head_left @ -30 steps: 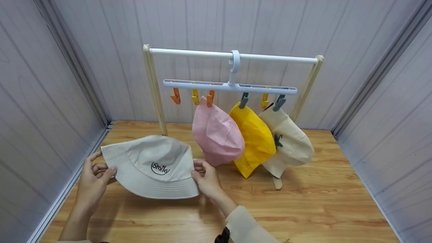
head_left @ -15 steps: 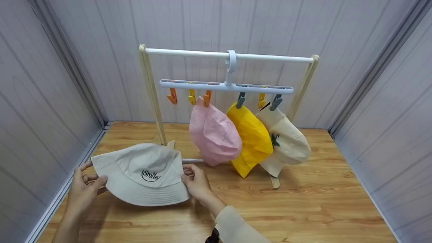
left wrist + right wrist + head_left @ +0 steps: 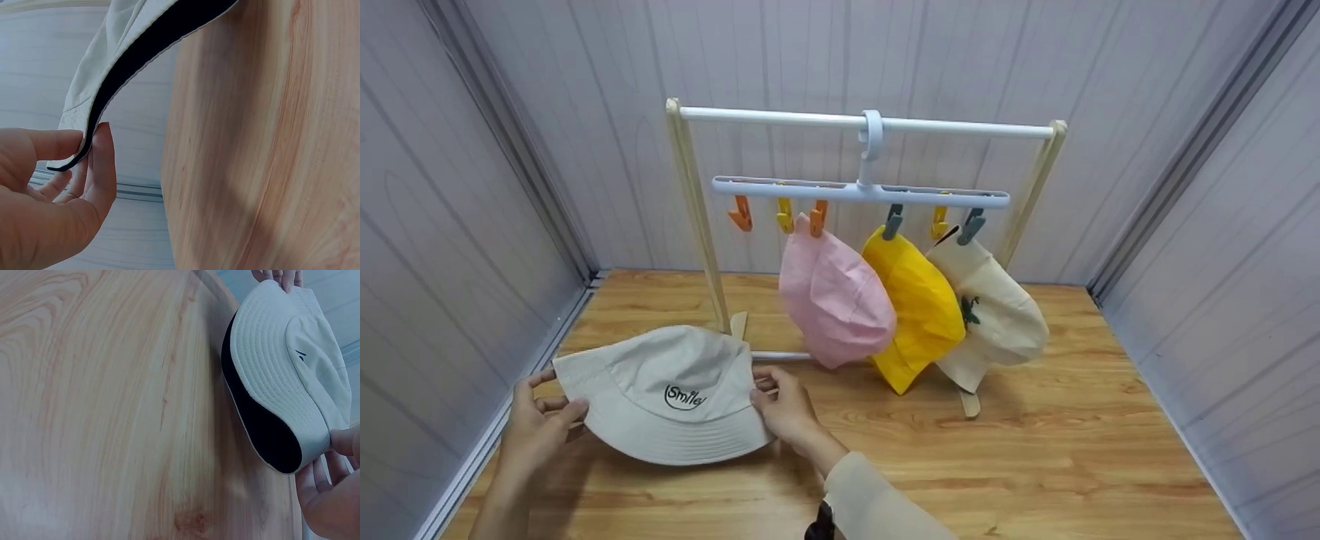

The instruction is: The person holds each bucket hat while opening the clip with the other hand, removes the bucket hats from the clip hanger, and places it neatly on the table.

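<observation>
Partly, the pinched hat (image 3: 660, 405) hides a rack foot (image 3: 739, 324).

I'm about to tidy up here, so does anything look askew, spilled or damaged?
Nothing looks spilled or damaged. The pink hat, yellow hat and cream hat hang lopsided below the hanger, clipped at one edge, which probably explains their slant. The white hat, held by the left hand and right hand, shows nothing odd.

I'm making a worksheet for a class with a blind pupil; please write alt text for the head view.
A left hand and right hand hold a pale hat reading "Smile" by opposite sides over a wooden table. Beyond, a pink hat, yellow hat and cream hat hang from clips on a hanger.
</observation>
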`<action>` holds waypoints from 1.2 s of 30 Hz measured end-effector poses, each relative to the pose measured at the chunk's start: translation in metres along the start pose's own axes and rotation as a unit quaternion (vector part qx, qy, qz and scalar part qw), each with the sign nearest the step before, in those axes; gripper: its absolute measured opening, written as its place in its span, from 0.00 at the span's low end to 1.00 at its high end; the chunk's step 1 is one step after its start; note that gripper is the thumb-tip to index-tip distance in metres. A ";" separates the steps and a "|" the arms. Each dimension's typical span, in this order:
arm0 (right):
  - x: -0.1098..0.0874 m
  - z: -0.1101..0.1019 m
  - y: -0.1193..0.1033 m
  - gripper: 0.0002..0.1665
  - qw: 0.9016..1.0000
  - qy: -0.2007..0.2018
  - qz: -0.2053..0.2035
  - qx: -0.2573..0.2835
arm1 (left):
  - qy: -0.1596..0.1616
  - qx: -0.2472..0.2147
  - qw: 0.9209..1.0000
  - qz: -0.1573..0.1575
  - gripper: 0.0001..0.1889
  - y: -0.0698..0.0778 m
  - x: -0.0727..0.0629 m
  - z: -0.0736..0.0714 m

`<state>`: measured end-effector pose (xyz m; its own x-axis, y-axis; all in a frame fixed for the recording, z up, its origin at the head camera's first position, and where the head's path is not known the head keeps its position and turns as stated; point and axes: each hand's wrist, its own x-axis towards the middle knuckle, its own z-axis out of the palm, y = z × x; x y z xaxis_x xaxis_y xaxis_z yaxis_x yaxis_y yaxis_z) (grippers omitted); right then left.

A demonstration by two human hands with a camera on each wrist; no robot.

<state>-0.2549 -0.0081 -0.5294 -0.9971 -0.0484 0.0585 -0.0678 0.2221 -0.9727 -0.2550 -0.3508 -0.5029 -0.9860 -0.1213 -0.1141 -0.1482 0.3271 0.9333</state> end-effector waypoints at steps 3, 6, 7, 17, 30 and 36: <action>0.001 0.002 -0.003 0.15 1.000 -0.006 0.007 0.005 | -0.005 0.017 1.000 -0.002 0.41 -0.002 0.000 -0.003; 0.003 0.003 -0.004 0.15 1.000 -0.008 0.009 0.004 | -0.015 0.038 0.999 0.001 0.42 -0.005 0.000 -0.006; 0.003 0.004 -0.004 0.16 1.000 -0.009 0.009 0.005 | -0.018 0.044 0.999 0.001 0.42 -0.007 0.001 -0.006; 0.006 0.016 -0.002 0.16 1.000 -0.012 0.004 -0.003 | -0.022 0.050 0.998 -0.020 0.40 -0.014 0.005 -0.011; 0.004 0.022 0.003 0.20 0.999 -0.020 0.035 0.004 | -0.018 0.126 0.991 -0.034 0.39 -0.018 0.015 -0.012; 0.001 0.022 0.001 0.37 0.996 -0.069 0.044 -0.022 | -0.006 0.168 0.985 -0.040 0.40 -0.023 0.018 -0.011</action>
<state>-0.2550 -0.0290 -0.5348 -0.9854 -0.1592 -0.0599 0.0142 0.2738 -0.9617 -0.2683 -0.3704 -0.5224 -0.9708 -0.1486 -0.1885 -0.2400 0.6089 0.7561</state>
